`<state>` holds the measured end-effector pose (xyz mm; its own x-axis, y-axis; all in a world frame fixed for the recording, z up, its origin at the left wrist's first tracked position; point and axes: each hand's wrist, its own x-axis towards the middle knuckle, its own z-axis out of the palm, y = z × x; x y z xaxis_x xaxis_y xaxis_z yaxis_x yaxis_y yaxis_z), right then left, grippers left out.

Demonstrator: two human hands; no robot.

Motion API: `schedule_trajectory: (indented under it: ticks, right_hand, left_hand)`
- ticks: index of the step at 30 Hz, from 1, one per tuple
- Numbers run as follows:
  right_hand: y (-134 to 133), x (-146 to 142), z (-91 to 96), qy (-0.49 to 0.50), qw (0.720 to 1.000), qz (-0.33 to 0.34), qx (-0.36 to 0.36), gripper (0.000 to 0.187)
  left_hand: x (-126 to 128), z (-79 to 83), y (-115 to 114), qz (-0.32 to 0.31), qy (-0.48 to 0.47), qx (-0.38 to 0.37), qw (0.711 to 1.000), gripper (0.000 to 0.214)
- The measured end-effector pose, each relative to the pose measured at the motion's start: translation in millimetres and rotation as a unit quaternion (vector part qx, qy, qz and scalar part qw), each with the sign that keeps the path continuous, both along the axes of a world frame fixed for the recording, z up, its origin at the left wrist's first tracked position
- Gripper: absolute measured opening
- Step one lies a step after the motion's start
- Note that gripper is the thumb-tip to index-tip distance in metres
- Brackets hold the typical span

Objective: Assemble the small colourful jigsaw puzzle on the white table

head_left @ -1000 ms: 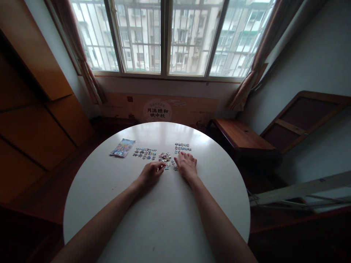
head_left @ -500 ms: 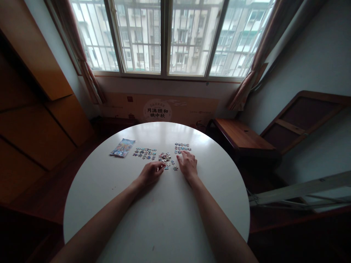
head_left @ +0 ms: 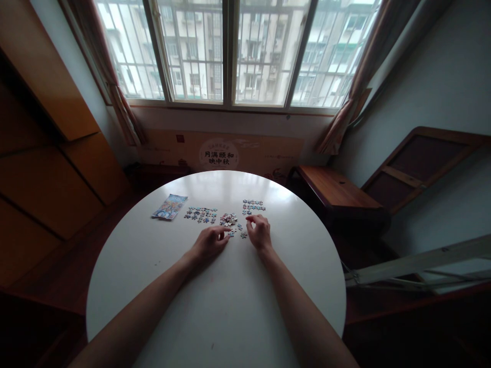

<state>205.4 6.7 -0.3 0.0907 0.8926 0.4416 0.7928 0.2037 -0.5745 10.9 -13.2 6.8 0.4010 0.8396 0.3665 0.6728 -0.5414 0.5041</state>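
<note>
Both my hands rest on a round white table among small jigsaw pieces. My left hand lies with its fingers curled, the fingertips pinched on a piece beside a few loose pieces. My right hand has its fingers curled in, pinching something too small to make out, just below a joined patch of pieces. A small heap of pieces lies between the hands, a little farther away. Another spread of pieces lies to the left of the heap.
A printed picture card lies at the table's far left. Behind the table stand a cardboard box with printed characters under the window, a wooden bench at the right, and wooden cabinets at the left.
My right hand lay flat with spread fingers; its fingers have since curled in and the hand has drawn slightly back. My left hand has hardly moved.
</note>
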Motion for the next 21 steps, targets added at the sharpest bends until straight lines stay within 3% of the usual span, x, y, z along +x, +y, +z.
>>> schedule_trajectory:
  ticks: [21]
  right_hand:
    - [0.1, -0.6, 1.7, -0.013, 0.999, 0.013, -0.031, 0.02]
  left_hand:
    - [1.5, 0.6, -0.4, -0.005, 0.012, -0.005, 1.0, 0.018]
